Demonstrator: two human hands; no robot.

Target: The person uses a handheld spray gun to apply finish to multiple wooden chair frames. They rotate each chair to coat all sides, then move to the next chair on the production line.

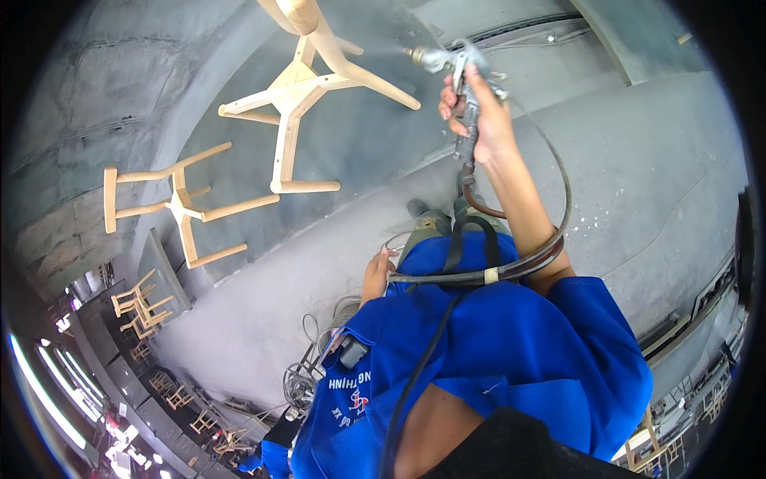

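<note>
My right hand [490, 120] is wrapped round the grip of a metal spray gun [444, 59], raised at the upper middle. The nozzle points left, and a faint mist leaves it toward a pale wooden chair frame [297, 89]. That frame hangs or stands tilted, with its top cut off by the picture's edge; what holds it up is hidden. Low at my waist, my left hand [375, 276] is closed on the dark hose [447, 279]. The hose runs across my front and round my right forearm, up toward the gun.
A second wooden chair frame [183, 204] is at the left, near a grey curved wall [88, 152]. Coiled hoses [300, 385] lie on the floor by my left side. More chair frames [142, 305] stand in a row at the lower left. A low ledge [678, 335] runs along the right.
</note>
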